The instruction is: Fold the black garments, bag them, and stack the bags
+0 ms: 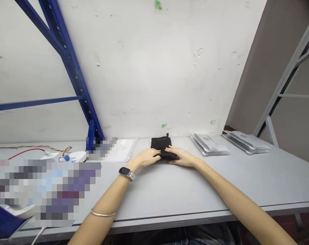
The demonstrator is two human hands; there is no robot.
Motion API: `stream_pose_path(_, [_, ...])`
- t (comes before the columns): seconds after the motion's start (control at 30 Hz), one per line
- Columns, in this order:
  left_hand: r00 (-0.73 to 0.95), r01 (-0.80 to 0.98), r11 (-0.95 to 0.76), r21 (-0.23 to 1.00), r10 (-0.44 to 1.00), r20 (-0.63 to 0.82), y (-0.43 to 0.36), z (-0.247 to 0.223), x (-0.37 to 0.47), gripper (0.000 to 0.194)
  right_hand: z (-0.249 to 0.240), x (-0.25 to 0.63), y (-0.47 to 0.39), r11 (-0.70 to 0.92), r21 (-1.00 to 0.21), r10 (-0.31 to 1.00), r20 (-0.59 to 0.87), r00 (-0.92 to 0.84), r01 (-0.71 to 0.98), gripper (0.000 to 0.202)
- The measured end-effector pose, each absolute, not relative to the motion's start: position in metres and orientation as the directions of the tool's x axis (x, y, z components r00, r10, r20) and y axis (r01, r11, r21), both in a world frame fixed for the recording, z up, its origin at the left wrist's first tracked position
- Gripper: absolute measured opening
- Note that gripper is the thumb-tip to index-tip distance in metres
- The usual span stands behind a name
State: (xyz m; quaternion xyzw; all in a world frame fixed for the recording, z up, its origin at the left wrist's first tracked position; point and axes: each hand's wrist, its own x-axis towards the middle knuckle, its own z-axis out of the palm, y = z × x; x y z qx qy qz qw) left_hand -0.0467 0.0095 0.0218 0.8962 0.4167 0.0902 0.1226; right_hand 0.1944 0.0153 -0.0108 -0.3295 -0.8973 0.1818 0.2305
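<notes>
A small black fabric pouch lies on the grey table in front of the white wall, with a short loop standing up at its far right corner. My left hand grips its near left side, fingers on top and thumb toward the near edge. On the near right side, my right hand holds it in the same way, its fingertips on the top face. Both hands partly cover the pouch's near part.
Two stacks of flat white packets lie to the right near the wall. A clear plastic sleeve lies to the left. Blue rack posts, a white power strip, wires and blurred-out items occupy the left side.
</notes>
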Motion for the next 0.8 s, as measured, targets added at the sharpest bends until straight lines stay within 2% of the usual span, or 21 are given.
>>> stream_pose_path(0.07, [0.648,0.698,-0.609,0.378,0.761,0.029,0.008,0.029,-0.051,0.038,-0.007,0.194,0.013,0.703,-0.537,0.677,0.307,-0.669,0.466,0.045])
stream_pose_path(0.13, [0.655,0.663,-0.583,0.470,0.756,0.015,0.006,0.037,-0.056,0.045,-0.002,0.195,0.011,0.653,-0.590,0.714,0.272,-0.645,0.475,0.034])
stream_pose_path(0.23, [0.639,0.596,-0.509,0.621,0.769,0.017,0.004,0.045,-0.062,0.057,0.009,0.200,0.008,0.529,-0.654,0.801,0.173,-0.574,0.541,0.035])
stream_pose_path(0.37, [0.603,0.459,-0.385,0.800,0.797,0.038,0.001,0.046,-0.058,0.046,0.020,0.207,0.006,0.404,-0.818,0.832,0.144,-0.536,0.409,0.037])
stream_pose_path(0.47, [0.472,0.440,-0.307,0.844,0.879,0.073,0.003,0.036,-0.048,0.045,0.019,0.208,0.006,0.277,-0.912,0.855,0.090,-0.510,0.302,0.040])
stream_pose_path(0.63, [0.210,0.505,-0.135,0.852,0.977,0.031,0.011,0.017,-0.037,0.050,0.002,0.200,0.015,0.127,-0.960,0.955,0.051,-0.293,0.248,0.048])
stream_pose_path(0.7, [0.178,0.474,-0.096,0.875,0.984,0.012,0.012,0.016,-0.038,0.052,-0.003,0.194,0.017,0.145,-0.967,0.963,0.090,-0.253,0.210,0.046])
stream_pose_path(0.8, [0.195,0.381,-0.133,0.915,0.979,0.061,0.013,0.016,-0.041,0.049,-0.006,0.187,0.020,0.255,-0.954,0.949,0.216,-0.229,0.157,0.038])
